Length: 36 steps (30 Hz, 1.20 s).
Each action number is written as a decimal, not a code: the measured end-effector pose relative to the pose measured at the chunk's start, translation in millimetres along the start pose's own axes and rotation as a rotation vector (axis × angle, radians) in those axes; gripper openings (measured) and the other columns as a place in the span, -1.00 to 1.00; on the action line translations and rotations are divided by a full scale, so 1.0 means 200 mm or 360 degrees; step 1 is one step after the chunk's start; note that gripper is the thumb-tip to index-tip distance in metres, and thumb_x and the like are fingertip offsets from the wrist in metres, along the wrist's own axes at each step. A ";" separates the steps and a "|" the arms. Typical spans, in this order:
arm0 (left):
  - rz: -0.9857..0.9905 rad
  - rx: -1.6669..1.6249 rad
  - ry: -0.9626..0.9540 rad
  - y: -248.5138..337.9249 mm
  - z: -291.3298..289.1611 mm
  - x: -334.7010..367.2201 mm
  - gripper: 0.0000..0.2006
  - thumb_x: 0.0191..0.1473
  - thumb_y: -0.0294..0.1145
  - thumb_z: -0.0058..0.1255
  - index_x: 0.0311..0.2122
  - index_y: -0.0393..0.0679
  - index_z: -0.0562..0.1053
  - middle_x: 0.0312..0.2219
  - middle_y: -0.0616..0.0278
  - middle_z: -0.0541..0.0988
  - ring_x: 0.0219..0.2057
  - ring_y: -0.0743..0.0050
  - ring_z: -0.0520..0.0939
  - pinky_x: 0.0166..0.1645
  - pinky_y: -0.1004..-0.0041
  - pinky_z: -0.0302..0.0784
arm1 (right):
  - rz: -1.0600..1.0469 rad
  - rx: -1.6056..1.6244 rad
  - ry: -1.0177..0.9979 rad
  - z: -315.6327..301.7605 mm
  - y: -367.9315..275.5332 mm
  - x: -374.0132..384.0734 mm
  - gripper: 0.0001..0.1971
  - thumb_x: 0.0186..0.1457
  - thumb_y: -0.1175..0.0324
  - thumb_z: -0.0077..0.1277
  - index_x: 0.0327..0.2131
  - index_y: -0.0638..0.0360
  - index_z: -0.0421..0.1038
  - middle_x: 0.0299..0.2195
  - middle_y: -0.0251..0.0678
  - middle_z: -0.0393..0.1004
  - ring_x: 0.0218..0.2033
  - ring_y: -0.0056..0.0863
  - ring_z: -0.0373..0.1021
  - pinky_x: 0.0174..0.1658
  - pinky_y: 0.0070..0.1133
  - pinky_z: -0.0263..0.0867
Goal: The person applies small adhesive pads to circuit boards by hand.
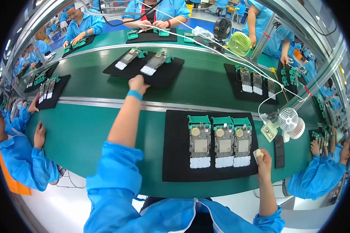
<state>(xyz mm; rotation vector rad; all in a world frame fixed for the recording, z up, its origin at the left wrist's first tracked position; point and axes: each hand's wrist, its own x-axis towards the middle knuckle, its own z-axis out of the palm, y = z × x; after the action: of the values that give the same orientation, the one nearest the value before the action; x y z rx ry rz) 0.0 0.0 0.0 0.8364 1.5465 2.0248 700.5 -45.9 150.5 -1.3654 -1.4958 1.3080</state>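
Note:
My left arm reaches far over the belt, and my left hand is closed on the near edge of a black mat. On that mat lie two circuit boards with green clip-like holders, one board just beyond my fingers. My right hand is closed round a small pale-yellow piece, its exact kind unclear, by the right edge of a second black mat. Three circuit boards lie in a row there, including a middle board, each with a green holder at the top and a white lower end.
The green belt runs across beyond my green table. Another loaded mat is on the belt at right. A small white fan and a black phone-like slab sit right of my mat. Cables hang above; co-workers sit around.

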 end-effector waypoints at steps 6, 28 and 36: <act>-0.0316 -0.0385 0.0169 0.78 -0.49 -0.44 -0.93 0.04 -0.45 -0.03 -0.36 -0.19 0.40 -0.46 0.22 0.46 -0.39 0.37 0.48 -0.26 0.33 0.44 | -0.0521 0.0233 0.0239 0.36 0.09 0.14 -0.83 0.08 0.49 -0.08 -0.22 0.22 0.35 -0.35 -0.44 0.40 -0.29 -0.67 0.29 -0.20 -0.70 0.20; -0.1160 -0.0096 0.0000 1.58 0.37 -3.81 -0.78 0.07 -0.45 -0.03 -0.43 -0.46 0.33 -0.58 -0.10 0.53 -0.56 0.21 0.63 -0.57 0.42 0.61 | 0.0058 0.0461 -0.1307 -0.44 0.34 -1.02 -0.82 0.14 0.34 -0.10 -0.23 0.20 0.24 -0.17 -0.26 0.37 -0.15 -0.49 0.38 -0.07 -0.52 0.37; -0.1510 -0.0324 -0.0473 1.50 1.17 -4.22 -0.72 0.09 -0.37 -0.02 -0.35 -0.48 0.41 -0.42 -0.15 0.54 -0.31 0.03 0.61 -0.42 0.35 0.65 | 0.0313 0.0237 -0.1064 -1.03 0.38 -1.41 -0.78 0.13 0.25 -0.09 -0.22 0.13 0.29 -0.30 -0.40 0.37 -0.28 -0.66 0.31 -0.25 -0.60 0.31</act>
<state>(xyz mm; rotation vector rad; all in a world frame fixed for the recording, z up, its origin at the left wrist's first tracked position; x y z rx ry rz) 765.9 -489.2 172.2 0.2116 1.1952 1.2543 967.4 -283.9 159.4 -1.0425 -1.6575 2.0994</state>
